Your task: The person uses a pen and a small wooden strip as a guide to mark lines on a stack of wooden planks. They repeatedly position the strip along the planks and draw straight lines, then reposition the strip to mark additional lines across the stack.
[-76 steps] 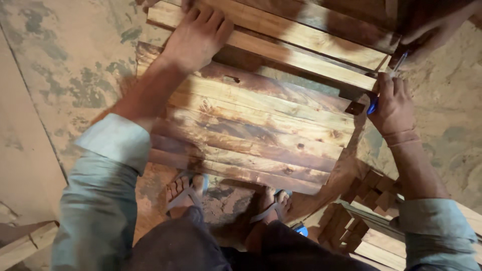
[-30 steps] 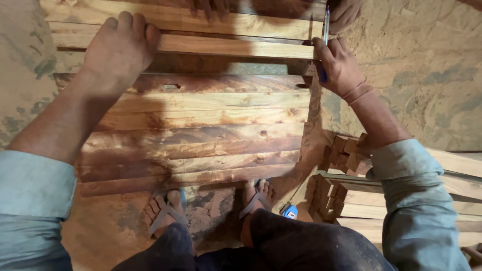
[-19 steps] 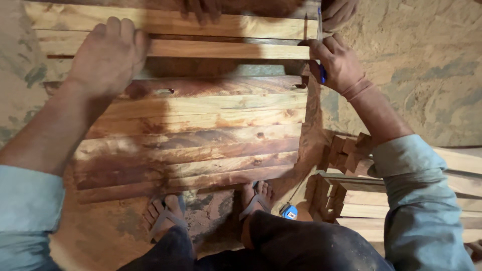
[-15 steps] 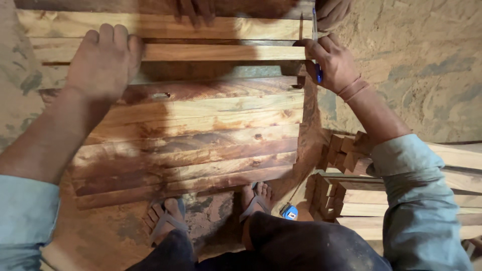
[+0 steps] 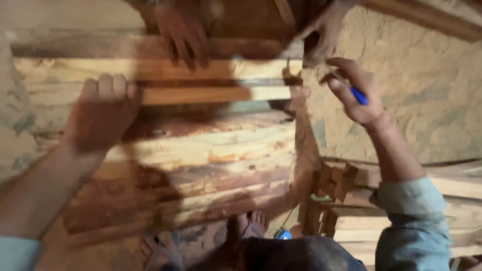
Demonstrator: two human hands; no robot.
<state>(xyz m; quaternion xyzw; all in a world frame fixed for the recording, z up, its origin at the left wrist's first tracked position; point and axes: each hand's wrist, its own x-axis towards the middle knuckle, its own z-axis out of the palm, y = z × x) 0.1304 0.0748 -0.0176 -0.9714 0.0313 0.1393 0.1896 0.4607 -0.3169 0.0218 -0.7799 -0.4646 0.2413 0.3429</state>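
My left hand point(image 5: 103, 110) lies flat on the left part of a pale wooden plank point(image 5: 211, 94) that rests across a stack of reddish planks point(image 5: 201, 170). My right hand point(image 5: 354, 93) holds a blue pen point(image 5: 357, 94) by the plank's right end, the tip pointing toward the wood. Across the stack, another person's two hands point(image 5: 183, 32) press on a further plank point(image 5: 150, 68). The picture is blurred by motion.
A pile of short wooden offcuts and boards point(image 5: 351, 200) lies at the lower right. My sandalled feet point(image 5: 251, 226) stand on the dirt floor at the stack's near edge. Bare, rough earthen ground point(image 5: 416, 90) spreads to the right.
My right hand with the pen has drifted slightly right of the plank's end. My left hand stays on the plank. The view has tilted, showing more of the other person's hands.
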